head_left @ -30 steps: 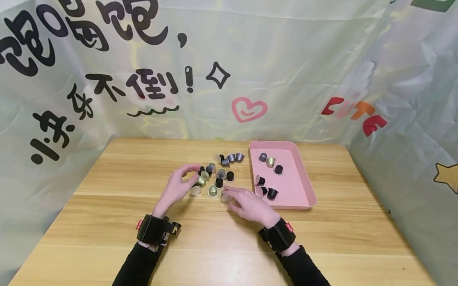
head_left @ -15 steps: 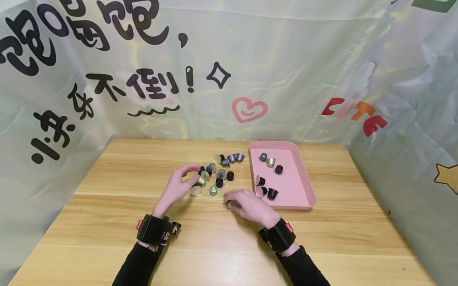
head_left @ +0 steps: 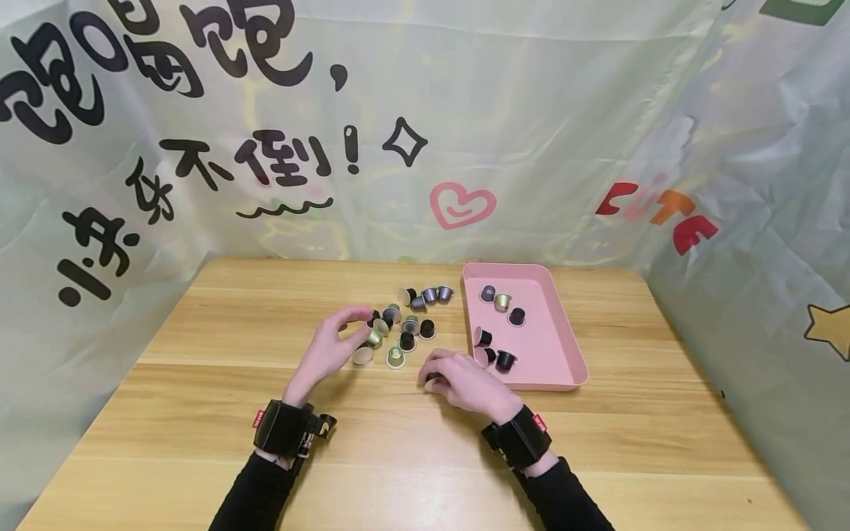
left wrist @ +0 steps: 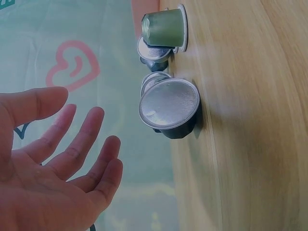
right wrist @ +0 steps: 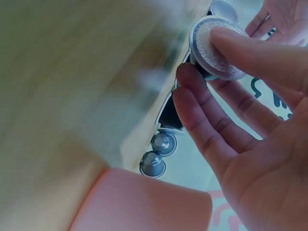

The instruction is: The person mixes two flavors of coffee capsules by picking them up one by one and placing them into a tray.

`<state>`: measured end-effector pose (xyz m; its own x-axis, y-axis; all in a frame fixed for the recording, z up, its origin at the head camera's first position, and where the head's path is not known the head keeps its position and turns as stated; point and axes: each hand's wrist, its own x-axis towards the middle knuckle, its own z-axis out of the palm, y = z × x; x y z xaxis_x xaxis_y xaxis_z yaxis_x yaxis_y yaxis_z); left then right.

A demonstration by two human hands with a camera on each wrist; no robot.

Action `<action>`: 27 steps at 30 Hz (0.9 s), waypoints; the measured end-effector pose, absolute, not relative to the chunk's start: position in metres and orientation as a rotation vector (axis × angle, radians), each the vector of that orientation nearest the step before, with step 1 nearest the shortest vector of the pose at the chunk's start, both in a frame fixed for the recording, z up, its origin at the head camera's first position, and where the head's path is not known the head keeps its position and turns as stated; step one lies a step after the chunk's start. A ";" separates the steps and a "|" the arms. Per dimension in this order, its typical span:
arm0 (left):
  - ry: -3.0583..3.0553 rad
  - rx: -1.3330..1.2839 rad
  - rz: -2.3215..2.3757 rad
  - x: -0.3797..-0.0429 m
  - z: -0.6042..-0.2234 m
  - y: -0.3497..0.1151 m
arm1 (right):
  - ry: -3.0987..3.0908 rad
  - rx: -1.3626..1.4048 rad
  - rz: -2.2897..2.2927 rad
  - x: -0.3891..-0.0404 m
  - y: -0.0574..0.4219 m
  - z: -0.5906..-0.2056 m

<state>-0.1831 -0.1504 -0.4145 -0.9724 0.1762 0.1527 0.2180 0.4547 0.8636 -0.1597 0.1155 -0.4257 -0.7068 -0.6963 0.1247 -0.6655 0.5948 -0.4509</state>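
Observation:
My right hand [head_left: 468, 380] pinches a coffee capsule [right wrist: 204, 45], its thumb on the silver foil lid and its fingertips behind the cup. It holds the capsule close over the table, just left of the pink tray [head_left: 544, 317]. My left hand [head_left: 332, 343] hovers at the left side of a loose group of capsules; in the left wrist view its fingers are relaxed and hold nothing. Nearest to it there are a foil-topped dark capsule [left wrist: 169, 103] and a green capsule [left wrist: 166, 29]. A pale green capsule [head_left: 395, 357] stands upright at the group's front.
Several black, green and purple capsules lie scattered between the hands and toward the back, among them a purple one [head_left: 445, 293]. Inside the tray are several more, including a black capsule [head_left: 506, 361]. A printed cloth [head_left: 531, 147] hangs behind the wooden table [head_left: 398, 457].
The front capsule nearest my right hand has been drawn right and taken between its thumb and fingers, which have curled inward. My left hand has stayed in place.

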 end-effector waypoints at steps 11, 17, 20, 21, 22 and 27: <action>-2.646 -0.386 -1.573 -0.184 -0.416 -0.150 | 2.708 -1.264 -0.913 -0.164 0.134 -0.409; -2.638 -0.399 -1.582 -0.185 -0.417 -0.149 | 2.718 -1.193 -1.016 -0.165 0.145 -0.397; -2.638 -0.395 -1.583 -0.184 -0.417 -0.149 | 2.720 -1.152 -1.099 -0.166 0.152 -0.394; -2.641 -0.391 -1.583 -0.184 -0.417 -0.149 | 2.714 -1.141 -1.139 -0.166 0.154 -0.393; -2.644 -0.392 -1.578 -0.183 -0.416 -0.149 | 2.708 -1.141 -1.178 -0.167 0.156 -0.393; -2.639 -0.387 -1.590 -0.182 -0.416 -0.149 | 2.742 -1.172 -1.310 -0.170 0.167 -0.389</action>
<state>-0.1821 -0.1492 -0.4156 -0.9682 0.1934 0.1586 0.2306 0.4444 0.8657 -0.1698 0.1673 -0.3892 -0.7350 -0.5578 0.3855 -0.6504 0.4191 -0.6335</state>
